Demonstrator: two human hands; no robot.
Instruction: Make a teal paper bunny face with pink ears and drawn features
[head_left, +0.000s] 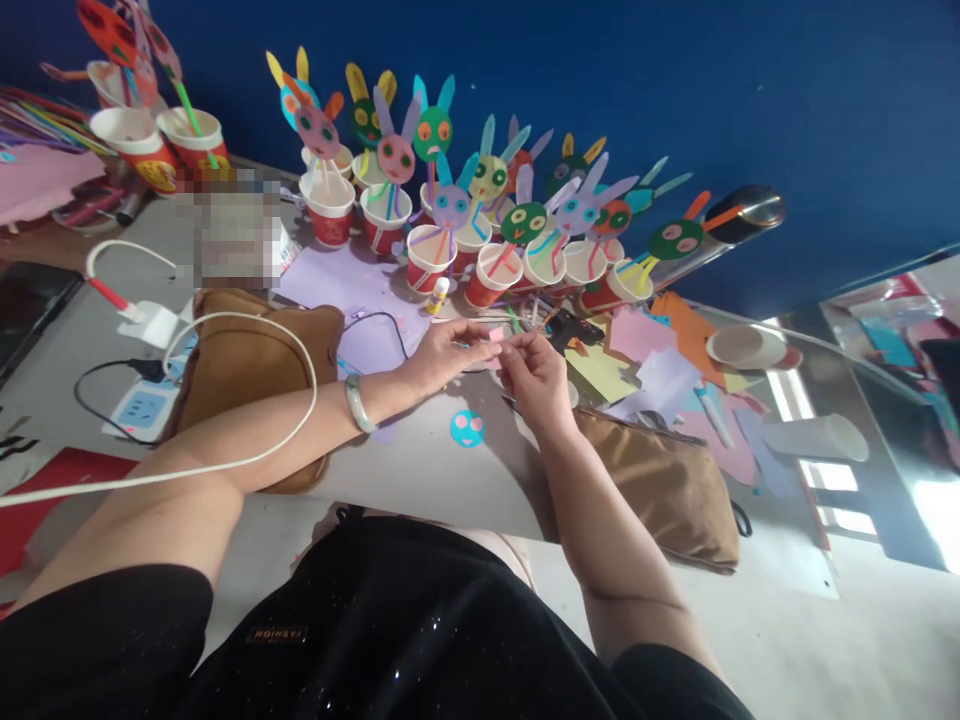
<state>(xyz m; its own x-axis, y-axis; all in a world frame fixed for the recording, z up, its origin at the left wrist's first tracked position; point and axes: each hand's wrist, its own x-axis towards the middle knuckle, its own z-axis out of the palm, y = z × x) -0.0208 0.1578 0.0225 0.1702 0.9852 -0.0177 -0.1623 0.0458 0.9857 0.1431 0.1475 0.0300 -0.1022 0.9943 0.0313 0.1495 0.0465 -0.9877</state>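
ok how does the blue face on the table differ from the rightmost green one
The blue face lies flat on the table; the green face stands above a cup. The green face has orange ears; the blue face has none. Both have pink eyes.

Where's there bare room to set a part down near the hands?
Bare table surrounds the blue paper disc, between the brown cloth and the brown pouch, down to its front edge. Crowded: the back, with paper cups, and behind the pouch, with paper scraps.
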